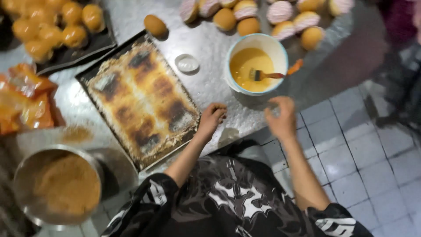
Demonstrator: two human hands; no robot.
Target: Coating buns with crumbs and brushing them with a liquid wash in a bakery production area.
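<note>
Beside grey tiles (359, 162), steel worktop (210, 52).

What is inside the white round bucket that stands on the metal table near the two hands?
The white round bucket holds yellow liquid and a brush with an orange handle. The liquid covers the bucket's bottom.

We see both forearms bare, reaching forward from dark patterned sleeves. Left hand (212, 117) lies palm down, fingers curled loosely, empty. Right hand (282, 119) is raised slightly, blurred, fingers bent inward; whether it grips anything we cannot tell. Hands apart.
</note>
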